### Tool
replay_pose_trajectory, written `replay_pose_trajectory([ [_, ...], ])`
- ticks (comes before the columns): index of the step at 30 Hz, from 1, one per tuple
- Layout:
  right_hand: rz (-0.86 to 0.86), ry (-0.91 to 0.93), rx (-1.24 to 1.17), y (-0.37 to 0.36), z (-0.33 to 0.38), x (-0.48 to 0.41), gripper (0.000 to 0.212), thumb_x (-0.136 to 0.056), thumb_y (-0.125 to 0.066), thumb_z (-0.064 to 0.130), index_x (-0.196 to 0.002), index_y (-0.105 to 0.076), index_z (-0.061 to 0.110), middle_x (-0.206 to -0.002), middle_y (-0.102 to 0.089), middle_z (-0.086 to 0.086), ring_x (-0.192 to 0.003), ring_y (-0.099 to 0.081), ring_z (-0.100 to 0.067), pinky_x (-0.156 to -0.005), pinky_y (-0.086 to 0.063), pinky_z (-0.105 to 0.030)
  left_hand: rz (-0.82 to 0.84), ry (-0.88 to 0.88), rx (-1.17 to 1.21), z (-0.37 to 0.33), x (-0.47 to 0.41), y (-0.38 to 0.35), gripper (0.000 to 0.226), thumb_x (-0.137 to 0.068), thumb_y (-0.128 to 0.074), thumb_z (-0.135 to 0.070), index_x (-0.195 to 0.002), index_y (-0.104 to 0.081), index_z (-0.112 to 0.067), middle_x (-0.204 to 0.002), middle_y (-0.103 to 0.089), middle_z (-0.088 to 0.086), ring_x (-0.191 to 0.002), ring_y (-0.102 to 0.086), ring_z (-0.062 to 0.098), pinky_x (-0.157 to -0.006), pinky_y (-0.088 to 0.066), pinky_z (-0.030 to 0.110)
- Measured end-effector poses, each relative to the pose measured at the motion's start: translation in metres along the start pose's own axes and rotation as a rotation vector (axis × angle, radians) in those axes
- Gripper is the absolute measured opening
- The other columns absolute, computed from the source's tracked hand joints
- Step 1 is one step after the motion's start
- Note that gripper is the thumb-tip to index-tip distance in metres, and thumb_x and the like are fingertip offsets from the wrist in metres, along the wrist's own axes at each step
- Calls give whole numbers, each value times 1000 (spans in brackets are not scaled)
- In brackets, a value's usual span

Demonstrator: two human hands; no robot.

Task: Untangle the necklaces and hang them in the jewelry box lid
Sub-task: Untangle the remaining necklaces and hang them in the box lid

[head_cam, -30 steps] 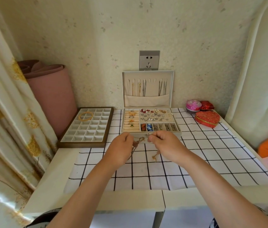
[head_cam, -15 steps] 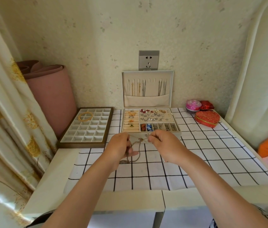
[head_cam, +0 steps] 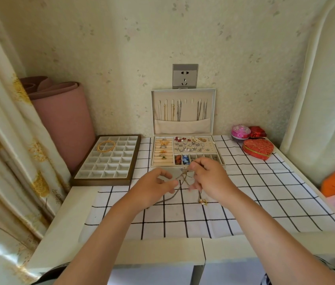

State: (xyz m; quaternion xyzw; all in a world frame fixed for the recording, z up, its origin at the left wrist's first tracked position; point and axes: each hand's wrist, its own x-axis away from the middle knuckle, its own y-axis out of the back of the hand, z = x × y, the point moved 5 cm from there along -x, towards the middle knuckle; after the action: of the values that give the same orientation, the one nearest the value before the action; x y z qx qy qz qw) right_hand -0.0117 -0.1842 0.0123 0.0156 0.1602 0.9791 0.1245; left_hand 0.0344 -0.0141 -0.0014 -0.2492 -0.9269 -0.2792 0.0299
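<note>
A beige jewelry box [head_cam: 222, 161] stands open at the back of the table, its upright lid [head_cam: 183, 128] holding several hung chains above a fabric pocket. In front of the box I hold tangled necklaces [head_cam: 180, 187] between both hands, above the checked cloth. My right hand [head_cam: 209, 177] pinches the chains at the top near the box's front edge. My left hand [head_cam: 154, 188] holds a lower strand with curled fingers. A gold pendant [head_cam: 202, 202] dangles below my right hand, and a loop of chain trails down toward the cloth.
A brown tray [head_cam: 76, 181] of small compartments with a gold bangle [head_cam: 106, 146] sits left of the box. A red heart-shaped box [head_cam: 258, 149] and a pink round box [head_cam: 240, 131] lie at the back right. A rolled pink mat [head_cam: 63, 120] leans at the left, beside curtains.
My hands have drawn slightly apart and the chains hang longer between them. The gold pendant has dropped into view below my right hand.
</note>
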Motion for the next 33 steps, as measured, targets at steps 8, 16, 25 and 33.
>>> replay_pose_trajectory([
  [8, 109, -114, -313, -4, 9, 6, 22, -105, -45, 19, -88, -58, 12, -47, -29, 7, -39, -20, -9, -42, -14, -20, 120, -97, -61, -2, 5, -23, 22, -94, -64, -34, -115, -66, -38, -94, -62, -8, -88, -56, 5, -73, -40, 14],
  [16, 109, -94, -313, 4, 8, 6, 16, -100, -56, 19, -86, -61, 14, -49, -27, 4, -39, -19, -11, -41, -15, -20, 104, -31, -55, 0, -1, -18, 27, -103, -47, -27, -84, -65, -20, -75, -63, -3, -60, -48, 5, -58, -38, 19],
  [25, -135, -52, -40, 18, 1, -2, 17, -100, -57, 25, -102, -71, 16, -47, -49, 14, -43, -43, -3, -47, -33, -21, -13, 2, -203, 5, -3, 9, 26, -102, -45, -39, -95, -63, -22, -73, -55, -6, -57, -45, 8, -52, -35, 24],
  [33, -57, 33, 532, 10, -7, -1, 12, -100, -55, 29, -95, -62, 21, -71, -59, 4, -58, -53, -11, -51, -39, -27, -188, -52, -177, 3, -4, 20, 37, -100, -44, -33, -67, -60, -24, -71, -63, -2, -63, -53, 15, -68, -46, 33],
])
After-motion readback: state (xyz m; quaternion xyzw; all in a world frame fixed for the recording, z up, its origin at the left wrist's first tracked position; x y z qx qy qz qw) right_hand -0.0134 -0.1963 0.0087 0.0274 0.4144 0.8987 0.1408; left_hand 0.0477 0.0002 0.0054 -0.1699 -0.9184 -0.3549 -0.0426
